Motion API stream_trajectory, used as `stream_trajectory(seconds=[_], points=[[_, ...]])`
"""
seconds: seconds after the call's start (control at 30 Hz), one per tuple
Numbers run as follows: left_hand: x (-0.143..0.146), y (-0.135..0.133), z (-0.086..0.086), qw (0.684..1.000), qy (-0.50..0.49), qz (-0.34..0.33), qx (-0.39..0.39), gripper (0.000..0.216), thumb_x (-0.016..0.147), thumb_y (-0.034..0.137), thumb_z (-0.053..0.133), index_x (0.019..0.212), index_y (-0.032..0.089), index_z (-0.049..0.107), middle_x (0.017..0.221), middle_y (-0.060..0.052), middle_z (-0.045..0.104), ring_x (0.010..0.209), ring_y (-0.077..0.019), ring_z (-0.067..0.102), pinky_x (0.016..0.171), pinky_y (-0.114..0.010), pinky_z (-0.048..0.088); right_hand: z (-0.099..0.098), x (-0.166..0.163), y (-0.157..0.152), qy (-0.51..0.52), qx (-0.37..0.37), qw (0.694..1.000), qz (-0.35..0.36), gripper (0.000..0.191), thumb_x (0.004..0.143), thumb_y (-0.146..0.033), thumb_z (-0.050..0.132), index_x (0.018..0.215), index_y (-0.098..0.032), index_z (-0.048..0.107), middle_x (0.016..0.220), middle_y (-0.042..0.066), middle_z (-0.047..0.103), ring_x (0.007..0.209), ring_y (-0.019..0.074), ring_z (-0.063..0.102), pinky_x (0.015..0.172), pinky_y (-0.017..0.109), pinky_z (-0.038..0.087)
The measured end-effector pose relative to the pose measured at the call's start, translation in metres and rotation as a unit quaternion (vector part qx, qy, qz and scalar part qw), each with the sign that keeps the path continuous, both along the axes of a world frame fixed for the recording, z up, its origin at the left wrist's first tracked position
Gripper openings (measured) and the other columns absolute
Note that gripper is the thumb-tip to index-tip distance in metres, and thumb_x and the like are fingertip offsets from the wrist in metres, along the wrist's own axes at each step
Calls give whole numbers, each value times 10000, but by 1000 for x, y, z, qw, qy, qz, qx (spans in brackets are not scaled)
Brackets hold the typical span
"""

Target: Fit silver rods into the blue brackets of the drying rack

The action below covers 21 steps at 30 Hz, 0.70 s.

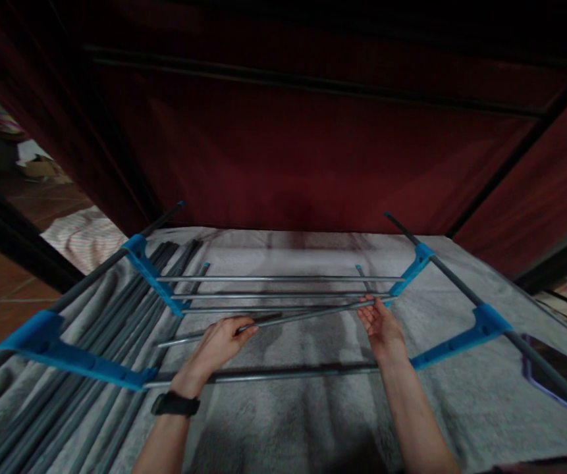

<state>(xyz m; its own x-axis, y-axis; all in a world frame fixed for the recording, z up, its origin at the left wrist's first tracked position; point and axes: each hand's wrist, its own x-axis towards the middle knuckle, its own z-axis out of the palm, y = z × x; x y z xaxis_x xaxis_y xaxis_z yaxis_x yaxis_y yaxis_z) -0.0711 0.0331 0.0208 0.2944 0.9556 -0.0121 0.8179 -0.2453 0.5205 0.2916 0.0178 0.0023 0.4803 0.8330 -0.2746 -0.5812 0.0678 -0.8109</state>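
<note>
My left hand (224, 339), wearing a black wristband, is closed around a thin grey metal rod (307, 315). The rod lies slantwise, its left end lower and apart from the brackets. Near its right end, my right hand (382, 326) has curled fingers on the rod, palm turned up, close to the back right blue bracket (414, 266). Other crossbars (283, 279) span from that bracket to the back left blue bracket (157, 276). Nearer me, a crossbar (293, 375) joins the front left blue bracket (76, 349) and the front right blue bracket (465, 334).
Dark side tubes (456, 280) carry the brackets. Several loose grey tubes (90, 336) lie at the left on a grey blanket (313, 421). A phone (550, 368) rests at the right, partly behind a tube. A dark red panel (303, 158) stands behind.
</note>
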Motion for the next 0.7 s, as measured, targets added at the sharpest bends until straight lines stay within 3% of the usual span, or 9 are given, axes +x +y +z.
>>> stream_trajectory(seconds=[0.3, 0.7], points=[[5, 0, -2, 999, 26, -12, 27, 378, 911, 509, 459, 1051, 263, 711, 990, -28, 747, 854, -208, 685, 736, -277, 462, -1, -7, -1, 19, -13, 1000, -12, 208, 651, -157, 761, 828, -171, 653, 779, 2, 725, 633, 96, 651, 672, 227, 586], [7, 2, -4, 997, 14, -33, 68, 300, 906, 438, 509, 1059, 261, 698, 1040, -29, 727, 926, -215, 673, 780, -276, 463, -5, -7, -1, 30, -22, 999, -5, 146, 695, -149, 723, 822, -161, 651, 770, 17, 725, 680, 102, 673, 702, 230, 597]])
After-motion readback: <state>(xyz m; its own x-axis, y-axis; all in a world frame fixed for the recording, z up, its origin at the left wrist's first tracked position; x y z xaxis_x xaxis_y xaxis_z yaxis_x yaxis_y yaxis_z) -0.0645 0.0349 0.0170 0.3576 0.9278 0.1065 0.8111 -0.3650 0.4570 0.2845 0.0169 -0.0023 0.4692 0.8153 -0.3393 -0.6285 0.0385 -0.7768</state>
